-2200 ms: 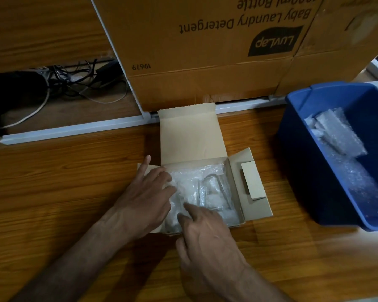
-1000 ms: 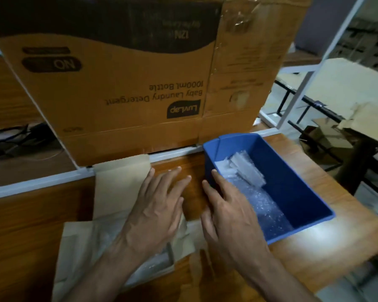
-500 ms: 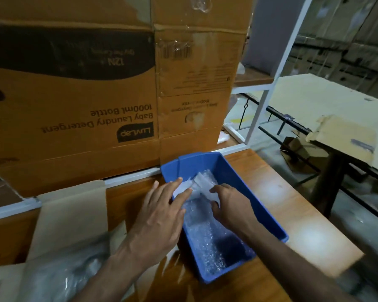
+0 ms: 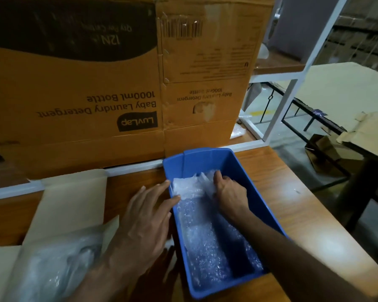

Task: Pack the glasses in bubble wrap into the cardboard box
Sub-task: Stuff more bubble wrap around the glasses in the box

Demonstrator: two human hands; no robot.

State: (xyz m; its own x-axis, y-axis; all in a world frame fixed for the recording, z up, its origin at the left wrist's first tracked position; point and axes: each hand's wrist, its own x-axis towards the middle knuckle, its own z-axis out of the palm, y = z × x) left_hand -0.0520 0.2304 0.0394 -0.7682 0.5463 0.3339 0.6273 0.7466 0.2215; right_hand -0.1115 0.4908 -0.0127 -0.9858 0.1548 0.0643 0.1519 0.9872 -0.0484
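Observation:
A blue plastic bin [image 4: 244,171] stands on the wooden table, lined with bubble wrap [image 4: 203,243]. At its far end lies a bubble-wrapped bundle [image 4: 189,186]. My right hand [image 4: 229,192] is inside the bin, fingers closed on the bundle's right side. My left hand [image 4: 146,216] rests flat over the bin's left rim, fingers spread, fingertips touching the bundle. At lower left the small open cardboard box [image 4: 72,205] holds bubble-wrapped glasses [image 4: 59,267], its lid flap raised.
Large brown detergent cartons [image 4: 96,83] stand right behind the bin and the small box. A white metal frame [image 4: 292,75] and another table with cardboard pieces [image 4: 345,101] are at the right, beyond the table's edge.
Both hands left the small box and moved right into the blue bin. The right hand has closed on the wrapped bundle; the view swung right.

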